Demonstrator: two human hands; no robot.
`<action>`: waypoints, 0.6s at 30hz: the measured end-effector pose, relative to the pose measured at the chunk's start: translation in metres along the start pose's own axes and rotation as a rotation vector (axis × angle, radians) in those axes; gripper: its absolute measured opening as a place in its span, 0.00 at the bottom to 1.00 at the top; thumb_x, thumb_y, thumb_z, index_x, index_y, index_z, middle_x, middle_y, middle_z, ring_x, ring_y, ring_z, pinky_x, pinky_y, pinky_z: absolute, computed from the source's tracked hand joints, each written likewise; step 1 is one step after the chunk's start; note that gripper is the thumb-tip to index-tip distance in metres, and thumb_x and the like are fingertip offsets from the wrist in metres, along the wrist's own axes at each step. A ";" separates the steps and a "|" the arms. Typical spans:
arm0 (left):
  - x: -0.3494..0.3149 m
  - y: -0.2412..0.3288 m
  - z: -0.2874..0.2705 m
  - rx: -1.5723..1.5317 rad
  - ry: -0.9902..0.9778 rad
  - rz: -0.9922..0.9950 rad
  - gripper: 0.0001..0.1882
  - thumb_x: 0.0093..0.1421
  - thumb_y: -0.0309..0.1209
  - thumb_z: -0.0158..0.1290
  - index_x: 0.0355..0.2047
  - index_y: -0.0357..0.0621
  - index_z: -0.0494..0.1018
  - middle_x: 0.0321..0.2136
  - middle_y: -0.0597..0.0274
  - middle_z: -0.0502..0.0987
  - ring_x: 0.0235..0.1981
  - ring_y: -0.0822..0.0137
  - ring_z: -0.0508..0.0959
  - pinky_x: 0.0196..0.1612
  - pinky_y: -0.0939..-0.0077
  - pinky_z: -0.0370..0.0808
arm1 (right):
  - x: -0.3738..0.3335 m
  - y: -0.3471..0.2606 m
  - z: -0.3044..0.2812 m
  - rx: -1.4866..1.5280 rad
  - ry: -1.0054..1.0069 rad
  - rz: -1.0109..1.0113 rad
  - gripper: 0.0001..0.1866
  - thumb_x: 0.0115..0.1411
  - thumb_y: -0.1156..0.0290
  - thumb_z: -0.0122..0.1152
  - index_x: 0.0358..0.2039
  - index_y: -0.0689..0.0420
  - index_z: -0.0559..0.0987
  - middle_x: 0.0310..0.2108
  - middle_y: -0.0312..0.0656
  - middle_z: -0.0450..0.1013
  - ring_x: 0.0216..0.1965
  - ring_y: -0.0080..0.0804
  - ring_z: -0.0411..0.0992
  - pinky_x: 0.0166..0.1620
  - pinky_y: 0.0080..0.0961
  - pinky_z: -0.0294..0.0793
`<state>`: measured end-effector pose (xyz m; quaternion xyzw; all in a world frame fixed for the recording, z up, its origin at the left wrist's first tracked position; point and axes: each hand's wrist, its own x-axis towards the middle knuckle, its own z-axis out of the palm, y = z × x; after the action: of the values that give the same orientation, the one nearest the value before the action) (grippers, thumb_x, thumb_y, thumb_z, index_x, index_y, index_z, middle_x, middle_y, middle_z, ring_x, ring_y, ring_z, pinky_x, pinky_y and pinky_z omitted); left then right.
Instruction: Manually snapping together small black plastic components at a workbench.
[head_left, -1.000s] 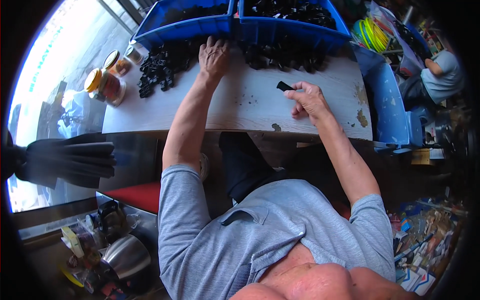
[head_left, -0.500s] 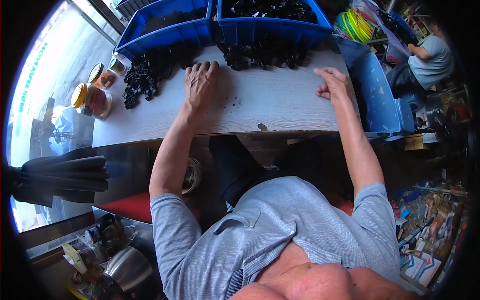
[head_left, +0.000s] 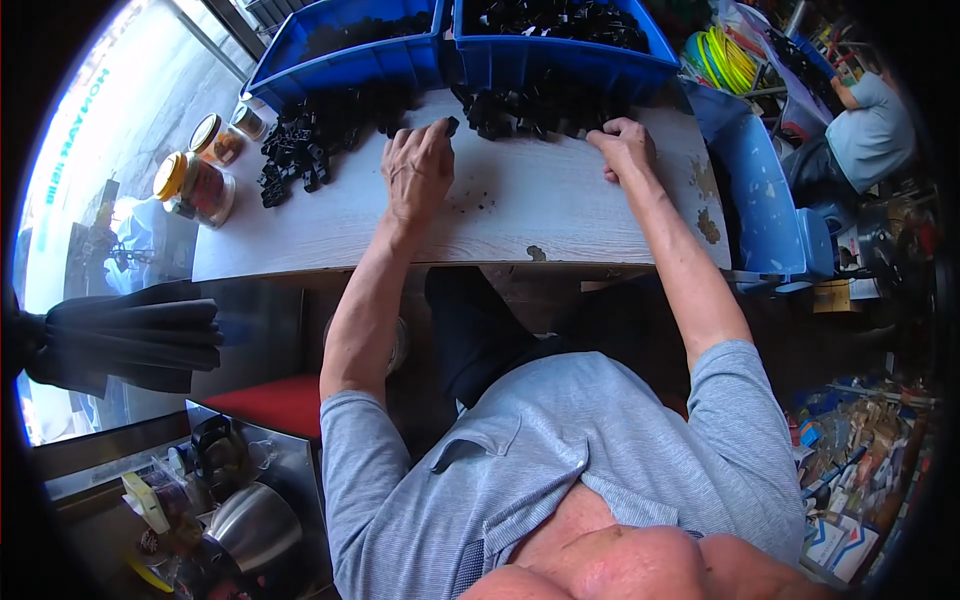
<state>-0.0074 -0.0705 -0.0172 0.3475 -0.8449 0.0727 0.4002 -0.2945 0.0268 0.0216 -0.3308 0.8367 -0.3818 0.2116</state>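
Observation:
My left hand (head_left: pixel 418 168) is closed, its thumb and fingertips pinching a small black plastic part (head_left: pixel 451 127) above the pale wooden tabletop (head_left: pixel 360 230). Left of it spreads a heap of loose black plastic parts (head_left: pixel 297 150). At the right end of a second heap of black parts (head_left: pixel 515 112) is my right hand (head_left: pixel 627 150), its fingers curled together at the edge of the pile. Whatever lies between those fingertips is too small and hidden to make out.
Two blue bins (head_left: pixel 350 75) (head_left: pixel 570 62) of black parts stand behind the heaps. Several lidded jars (head_left: pixel 205 190) line the table's left edge. A light-blue tub (head_left: pixel 765 190) stands by the right edge. Another person (head_left: pixel 870 125) sits at the far right.
My right hand has moved left and inward to the right heap, its fingers curling. My left hand has lifted from beside the left heap and now shows a black part at its fingertips.

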 end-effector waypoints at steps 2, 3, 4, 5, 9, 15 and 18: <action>-0.003 0.007 0.002 -0.138 0.077 -0.075 0.16 0.58 0.24 0.59 0.48 0.47 0.78 0.36 0.56 0.82 0.39 0.53 0.80 0.41 0.62 0.76 | 0.003 0.010 -0.003 0.030 0.008 0.000 0.23 0.54 0.61 0.71 0.47 0.59 0.81 0.22 0.41 0.75 0.16 0.27 0.72 0.18 0.25 0.75; -0.003 0.015 0.002 -0.141 0.076 -0.074 0.16 0.58 0.24 0.59 0.48 0.47 0.78 0.36 0.56 0.82 0.39 0.53 0.80 0.41 0.62 0.76 | 0.005 0.018 -0.005 0.072 -0.018 0.004 0.21 0.55 0.61 0.71 0.46 0.59 0.81 0.21 0.40 0.74 0.15 0.27 0.71 0.18 0.25 0.75; -0.003 0.027 0.000 -0.263 0.102 -0.080 0.16 0.58 0.24 0.59 0.47 0.46 0.78 0.35 0.55 0.82 0.38 0.52 0.80 0.41 0.62 0.76 | 0.004 0.021 -0.007 0.113 -0.045 0.011 0.20 0.55 0.61 0.70 0.45 0.58 0.81 0.20 0.40 0.73 0.14 0.27 0.70 0.18 0.25 0.75; -0.004 0.041 -0.003 -0.386 0.128 -0.086 0.15 0.58 0.23 0.58 0.47 0.44 0.79 0.35 0.54 0.82 0.37 0.51 0.80 0.41 0.62 0.77 | 0.002 0.025 -0.009 0.110 -0.042 0.016 0.20 0.55 0.61 0.70 0.45 0.58 0.81 0.20 0.40 0.73 0.14 0.27 0.70 0.18 0.25 0.75; -0.004 0.081 -0.005 -0.548 0.016 -0.133 0.16 0.57 0.20 0.57 0.47 0.43 0.79 0.38 0.53 0.82 0.40 0.51 0.81 0.45 0.60 0.77 | -0.047 0.004 -0.023 0.035 -0.317 0.049 0.14 0.56 0.64 0.69 0.39 0.57 0.79 0.18 0.37 0.70 0.14 0.24 0.68 0.17 0.24 0.72; 0.006 0.102 0.014 -0.547 -0.230 0.115 0.15 0.60 0.22 0.56 0.48 0.41 0.79 0.43 0.51 0.82 0.43 0.49 0.82 0.48 0.61 0.79 | -0.063 0.001 -0.014 -0.014 -0.502 -0.041 0.16 0.53 0.69 0.67 0.43 0.57 0.80 0.19 0.37 0.72 0.16 0.24 0.70 0.19 0.24 0.72; 0.004 0.102 0.016 -0.552 -0.311 0.165 0.16 0.60 0.22 0.56 0.49 0.41 0.79 0.44 0.49 0.81 0.45 0.49 0.81 0.49 0.61 0.79 | -0.067 0.003 -0.015 -0.034 -0.475 -0.043 0.15 0.54 0.71 0.65 0.44 0.57 0.80 0.20 0.37 0.72 0.16 0.23 0.70 0.19 0.23 0.73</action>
<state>-0.0854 -0.0027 -0.0087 0.1633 -0.9090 -0.1809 0.3382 -0.2583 0.0833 0.0352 -0.4325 0.7627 -0.2835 0.3885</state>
